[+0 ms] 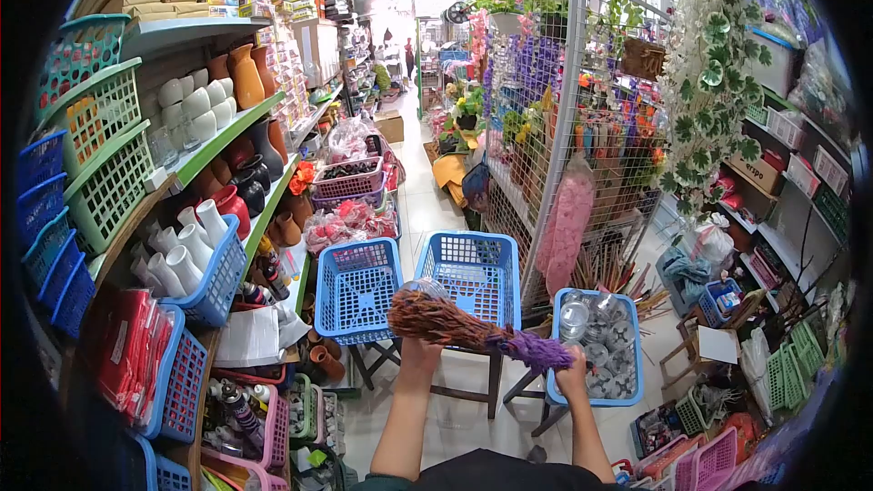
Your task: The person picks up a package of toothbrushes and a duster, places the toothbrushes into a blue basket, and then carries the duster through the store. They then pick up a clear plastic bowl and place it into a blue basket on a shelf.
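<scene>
In a crowded shop aisle, the left hand (pixel 420 352) grips a brown feather duster (pixel 446 318) mid-length while the right hand (pixel 571 373) closes on its purple end (pixel 538 351), above blue baskets (pixel 356 289); it looks light, soft and easily crushed.

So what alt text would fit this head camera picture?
Two hands hold a brown and purple feather duster, left hand under its brown end, right hand at its purple end, above blue plastic baskets in a crowded shop aisle.
</scene>
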A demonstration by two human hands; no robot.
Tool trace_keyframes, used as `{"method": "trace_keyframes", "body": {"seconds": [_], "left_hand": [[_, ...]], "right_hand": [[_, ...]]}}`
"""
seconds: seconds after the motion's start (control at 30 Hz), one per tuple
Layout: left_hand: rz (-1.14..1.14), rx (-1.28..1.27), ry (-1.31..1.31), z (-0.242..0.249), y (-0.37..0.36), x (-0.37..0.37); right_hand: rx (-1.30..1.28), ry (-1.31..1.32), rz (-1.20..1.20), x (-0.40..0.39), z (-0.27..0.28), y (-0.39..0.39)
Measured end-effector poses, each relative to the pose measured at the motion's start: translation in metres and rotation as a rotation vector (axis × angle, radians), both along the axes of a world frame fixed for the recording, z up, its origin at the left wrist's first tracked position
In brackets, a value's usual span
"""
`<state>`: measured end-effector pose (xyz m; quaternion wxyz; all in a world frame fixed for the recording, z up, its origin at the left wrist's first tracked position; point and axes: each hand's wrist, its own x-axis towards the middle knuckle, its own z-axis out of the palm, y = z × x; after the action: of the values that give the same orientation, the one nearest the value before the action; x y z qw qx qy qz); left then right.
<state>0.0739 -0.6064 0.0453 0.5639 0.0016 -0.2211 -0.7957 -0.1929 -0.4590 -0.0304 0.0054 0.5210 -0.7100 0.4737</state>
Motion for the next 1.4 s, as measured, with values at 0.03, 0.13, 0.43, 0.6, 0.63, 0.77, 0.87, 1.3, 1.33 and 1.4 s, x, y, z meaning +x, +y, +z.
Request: {"method": "trace_keyframes", "body": {"seconds": [0.03, 0.13, 0.43, 0.6, 0.63, 0.77, 0.87, 1.3, 1.33, 1.4], "left_hand": [[0.024, 0.06, -0.026, 0.002, 0.001, -0.004], [-0.029, 0.122, -0.114, -0.031, -0.008, -0.014], [-0.055, 0.051, 0.209, -0.018, -0.005, 0.001], [0.078, -0.016, -0.105, -0.009, 0.001, -0.001], [0.041, 0.096, -0.003, -0.006, 0.005, -0.004], [0.03, 0.131, 0.072, -0.006, 0.004, -0.01], [-0.035, -0.078, 0.29, -0.039, -0.013, -0.005], [0.167, 0.064, -0.137, 0.007, 0.007, -0.003], [0.169, 0.063, -0.136, 0.005, 0.005, -0.001], [0.077, 0.151, -0.102, -0.004, 0.001, 0.001]], "right_hand": [[0.0, 0.0, 0.001, 0.004, 0.004, -0.002], [-0.003, -0.143, 0.008, 0.01, 0.018, -0.017], [0.063, 0.007, -0.004, 0.016, -0.011, -0.017], [-0.015, -0.151, 0.044, 0.025, -0.021, -0.032], [0.007, -0.252, 0.032, 0.024, -0.024, -0.035], [-0.031, -0.151, 0.073, 0.031, -0.005, -0.037], [-0.011, -0.011, 0.097, 0.03, -0.021, -0.026], [-0.172, -0.242, 0.048, 0.042, 0.01, -0.044], [-0.172, -0.242, 0.051, 0.046, 0.013, -0.043], [-0.136, -0.178, 0.027, 0.053, 0.015, -0.041]]}}
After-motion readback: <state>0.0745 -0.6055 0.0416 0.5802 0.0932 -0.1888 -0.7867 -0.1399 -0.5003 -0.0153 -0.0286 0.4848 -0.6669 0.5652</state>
